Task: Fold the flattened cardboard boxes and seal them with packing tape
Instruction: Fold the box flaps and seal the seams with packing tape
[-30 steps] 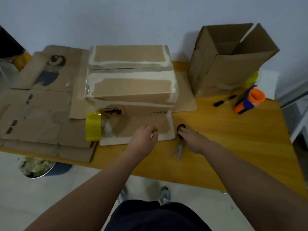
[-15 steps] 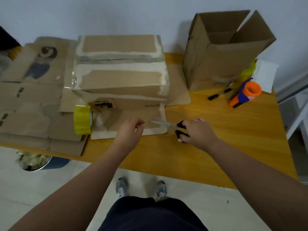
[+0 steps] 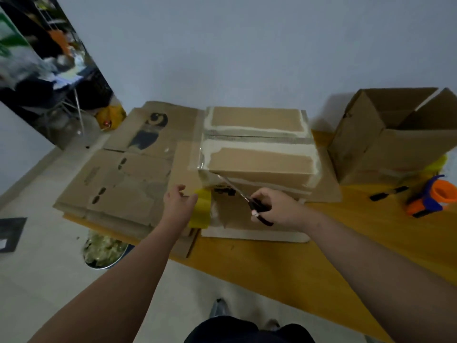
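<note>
Box, taped, sitting on surface at twelve o'clock from hands; black label unreadable. Gripping scissors with right hand, blades at box's front; touching tape roll with left hand, grip unclear.

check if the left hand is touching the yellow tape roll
Touching. Head view shows the left hand against the yellow tape roll, on its left side, no gap.

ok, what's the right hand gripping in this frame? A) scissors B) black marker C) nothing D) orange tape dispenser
A: the right hand grips the black handles of the scissors, with the blades angled toward the taped box.
</note>
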### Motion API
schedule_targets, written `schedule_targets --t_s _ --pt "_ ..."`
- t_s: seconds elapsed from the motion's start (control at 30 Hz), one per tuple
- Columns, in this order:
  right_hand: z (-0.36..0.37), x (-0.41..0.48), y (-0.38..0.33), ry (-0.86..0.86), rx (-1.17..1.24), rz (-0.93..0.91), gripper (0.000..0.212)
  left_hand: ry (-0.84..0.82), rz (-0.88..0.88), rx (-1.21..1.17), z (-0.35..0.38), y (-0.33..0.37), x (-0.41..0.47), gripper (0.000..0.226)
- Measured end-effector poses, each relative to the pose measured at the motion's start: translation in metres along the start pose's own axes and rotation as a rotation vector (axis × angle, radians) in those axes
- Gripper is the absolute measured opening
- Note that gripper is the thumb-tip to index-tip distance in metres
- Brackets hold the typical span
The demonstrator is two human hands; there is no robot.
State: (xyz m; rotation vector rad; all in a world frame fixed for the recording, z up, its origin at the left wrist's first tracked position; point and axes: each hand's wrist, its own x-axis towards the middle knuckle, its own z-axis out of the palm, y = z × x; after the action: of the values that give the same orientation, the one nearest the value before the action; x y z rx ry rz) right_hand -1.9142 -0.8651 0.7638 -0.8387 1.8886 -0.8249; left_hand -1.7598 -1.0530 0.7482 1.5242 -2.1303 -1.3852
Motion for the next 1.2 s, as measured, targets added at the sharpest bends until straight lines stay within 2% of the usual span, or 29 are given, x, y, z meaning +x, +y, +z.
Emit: schedule_targets --t_s 0.1,0.2,0.27,0.37,0.47,0.6,0.8,1.03,1.2 --pt "0.003 0.016 -0.009 -0.144 -0.172 0.099 0.045 -0.190 -0.154 -0.151 -0.002 -0.008 0.024 0.046" --pt "0.007 0.031 -0.016 -0.184 -0.208 0.179 0.061 -0.284 -0.217 -0.212 0.000 -0.011 0.038 0.036" --pt "0.008 0.040 -0.020 -0.176 -0.195 0.215 0.059 -0.283 -0.215 -0.242 0.004 -0.016 0.044 0.033" --pt "0.009 0.051 -0.025 -0.147 -0.226 0.229 0.053 -0.266 -0.114 -0.195 0.007 -0.022 0.050 0.036" --pt "0.008 0.055 -0.028 -0.094 -0.267 0.232 0.055 -0.261 -0.068 -0.172 0.006 -0.021 0.055 0.033" --pt "0.013 0.052 -0.029 -0.072 -0.249 0.257 0.059 -0.250 -0.097 -0.206 0.007 -0.021 0.051 0.031" --pt "0.016 0.053 -0.030 -0.038 -0.105 0.237 0.048 -0.191 -0.152 -0.286 0.015 -0.021 0.046 0.021" --pt "0.013 0.055 -0.029 0.006 -0.119 0.201 0.051 -0.217 -0.130 -0.094 0.015 -0.018 0.051 0.025" --pt "0.012 0.056 -0.024 0.040 -0.129 0.167 0.052 -0.230 -0.199 -0.138 0.012 -0.021 0.049 0.024"
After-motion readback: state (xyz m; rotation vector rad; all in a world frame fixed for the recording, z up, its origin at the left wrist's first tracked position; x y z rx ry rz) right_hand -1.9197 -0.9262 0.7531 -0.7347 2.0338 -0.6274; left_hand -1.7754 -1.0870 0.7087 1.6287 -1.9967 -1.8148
